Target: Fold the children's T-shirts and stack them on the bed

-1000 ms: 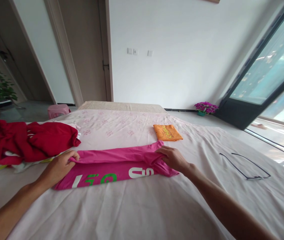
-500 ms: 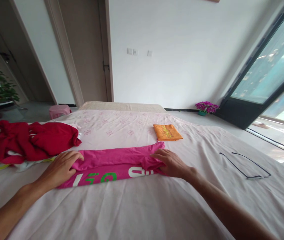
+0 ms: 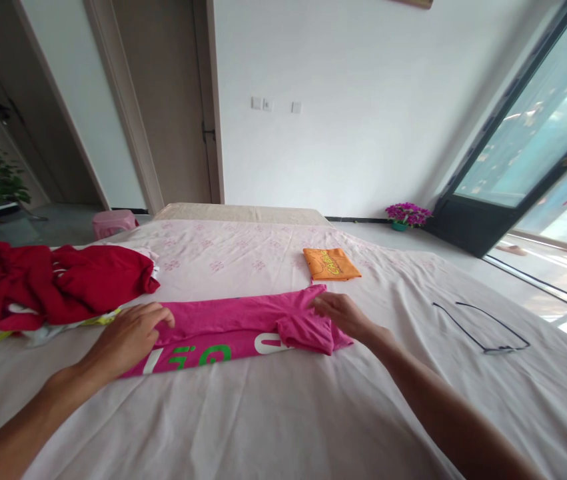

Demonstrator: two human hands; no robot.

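Note:
A pink T-shirt (image 3: 243, 317) lies folded into a long strip across the bed, with green and white letters showing along its near side. At its left end, my left hand (image 3: 136, 333) has its fingers curled on the cloth, closed on the fold; the fingertips are partly hidden. My right hand (image 3: 346, 315) pinches the far edge near the right end. A bunched, folded-over part of the shirt lies just in front of that hand. Beyond it sits a folded orange garment (image 3: 332, 264) with yellow lettering.
A heap of red clothing (image 3: 68, 283) with white and yellow pieces lies at the left. Eyeglasses (image 3: 506, 348) rest on the sheet (image 3: 263, 427) at the right. Past the bed are a pink stool (image 3: 114, 223), purple flowers (image 3: 408, 213) and a glass door (image 3: 523, 147).
My right hand has shifted from the bunched part to the far edge, leaving the bunch lying looser and spread rightward. My left hand has moved slightly right along the fold. The view has turned slightly.

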